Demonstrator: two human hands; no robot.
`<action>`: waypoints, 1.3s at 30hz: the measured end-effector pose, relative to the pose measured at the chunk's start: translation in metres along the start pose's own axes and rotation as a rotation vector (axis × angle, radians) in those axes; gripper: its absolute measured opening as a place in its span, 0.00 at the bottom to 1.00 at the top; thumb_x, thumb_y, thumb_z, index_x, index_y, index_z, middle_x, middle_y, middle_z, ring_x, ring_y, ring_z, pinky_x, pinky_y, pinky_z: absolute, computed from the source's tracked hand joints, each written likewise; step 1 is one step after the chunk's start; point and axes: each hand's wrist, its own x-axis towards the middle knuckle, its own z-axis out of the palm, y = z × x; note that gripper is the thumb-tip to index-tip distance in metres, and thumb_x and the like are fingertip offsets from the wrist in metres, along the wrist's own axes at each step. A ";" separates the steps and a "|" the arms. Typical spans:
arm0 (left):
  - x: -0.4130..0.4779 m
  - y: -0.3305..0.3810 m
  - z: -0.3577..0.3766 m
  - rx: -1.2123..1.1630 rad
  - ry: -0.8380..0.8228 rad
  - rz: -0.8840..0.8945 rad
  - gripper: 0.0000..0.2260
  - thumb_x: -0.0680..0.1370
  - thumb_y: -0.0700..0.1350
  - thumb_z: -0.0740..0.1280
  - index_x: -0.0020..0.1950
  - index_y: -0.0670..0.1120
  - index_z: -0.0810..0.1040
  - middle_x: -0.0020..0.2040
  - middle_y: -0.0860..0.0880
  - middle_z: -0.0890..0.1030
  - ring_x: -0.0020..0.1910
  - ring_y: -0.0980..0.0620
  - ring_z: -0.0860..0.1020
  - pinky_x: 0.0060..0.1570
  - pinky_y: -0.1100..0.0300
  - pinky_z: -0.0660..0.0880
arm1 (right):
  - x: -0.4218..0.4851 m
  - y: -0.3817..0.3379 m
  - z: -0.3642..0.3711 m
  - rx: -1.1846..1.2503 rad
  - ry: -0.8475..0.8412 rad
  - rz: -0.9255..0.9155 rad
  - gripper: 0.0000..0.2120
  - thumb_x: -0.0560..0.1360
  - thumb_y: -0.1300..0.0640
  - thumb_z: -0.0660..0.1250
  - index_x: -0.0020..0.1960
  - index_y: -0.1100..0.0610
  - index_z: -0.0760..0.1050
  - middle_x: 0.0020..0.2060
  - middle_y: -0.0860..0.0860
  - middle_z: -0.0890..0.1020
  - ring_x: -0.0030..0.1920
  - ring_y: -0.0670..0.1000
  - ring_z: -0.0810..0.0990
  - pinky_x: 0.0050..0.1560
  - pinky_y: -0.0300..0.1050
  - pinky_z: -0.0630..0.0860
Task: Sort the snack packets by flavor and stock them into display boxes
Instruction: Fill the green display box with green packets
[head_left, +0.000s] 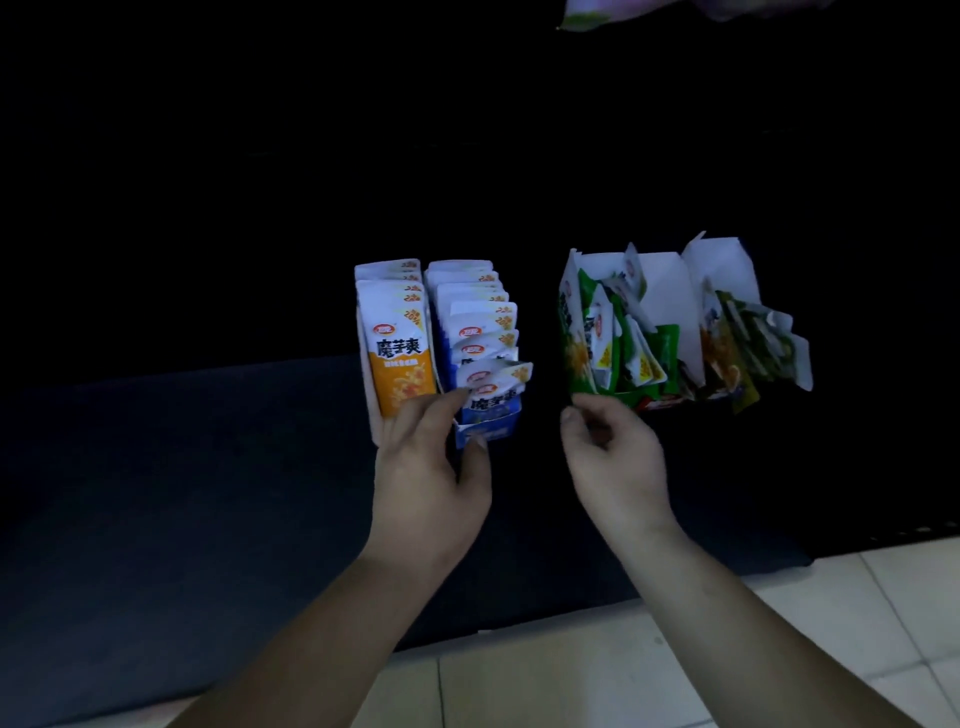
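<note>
Blue packets stand upright, long axis vertical.

Both forearms are bare down to the left hand and right hand.

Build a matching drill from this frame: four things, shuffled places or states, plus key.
Things:
1. orange packets
2. blue packets
3. green packets
4. right hand

Places or states:
A. jumbled in the white-walled box
B. fingers curled, just in front of the green packets
C. neat upright row, far left
D. front one held by the left hand

Pairs: 1-C, 2-D, 3-A, 4-B
</note>
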 end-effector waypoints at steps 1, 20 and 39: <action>-0.001 0.004 0.004 -0.027 -0.001 0.014 0.20 0.77 0.45 0.69 0.69 0.47 0.78 0.61 0.54 0.76 0.59 0.50 0.78 0.57 0.45 0.79 | 0.002 0.003 -0.011 -0.073 0.038 -0.057 0.12 0.79 0.54 0.70 0.62 0.51 0.80 0.55 0.48 0.81 0.52 0.45 0.81 0.49 0.30 0.75; 0.049 0.066 0.089 0.260 -0.749 0.192 0.27 0.85 0.62 0.51 0.84 0.59 0.53 0.83 0.55 0.60 0.80 0.53 0.62 0.76 0.56 0.63 | 0.014 0.027 -0.084 0.145 0.014 -0.091 0.23 0.79 0.67 0.66 0.64 0.42 0.79 0.54 0.47 0.82 0.56 0.40 0.80 0.54 0.27 0.72; -0.074 0.020 -0.008 -0.184 -0.395 -0.022 0.14 0.76 0.49 0.75 0.53 0.56 0.70 0.42 0.57 0.84 0.35 0.51 0.80 0.33 0.55 0.76 | -0.055 0.014 -0.056 0.156 -0.329 -0.054 0.31 0.71 0.44 0.80 0.71 0.37 0.74 0.63 0.46 0.82 0.66 0.47 0.80 0.68 0.54 0.76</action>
